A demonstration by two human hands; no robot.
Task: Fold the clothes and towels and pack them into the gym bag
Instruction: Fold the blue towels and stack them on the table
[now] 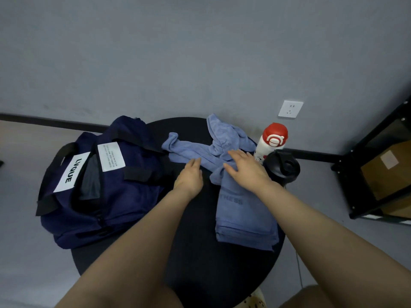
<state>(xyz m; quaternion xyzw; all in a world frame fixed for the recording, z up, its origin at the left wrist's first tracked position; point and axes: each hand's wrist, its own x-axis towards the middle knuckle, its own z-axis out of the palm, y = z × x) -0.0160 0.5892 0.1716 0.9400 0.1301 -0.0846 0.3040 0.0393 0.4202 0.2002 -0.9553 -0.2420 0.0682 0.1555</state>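
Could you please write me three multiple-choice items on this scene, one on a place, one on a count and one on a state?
1. Where does the gym bag lie?
A. at the left edge of the round table
B. on the floor
C. on the shelf

2. How many bottles stand at the table's right edge?
A. one
B. two
C. four

3. How do the hands meet the crumpled blue towel?
A. both clench it
B. flat, fingers straight
C. neither is near it

Key: 1 A, the bag overhangs the left rim. 2 B, a white bottle with a red cap and a black bottle. 3 B, the left hand and right hand lie open on the cloth.
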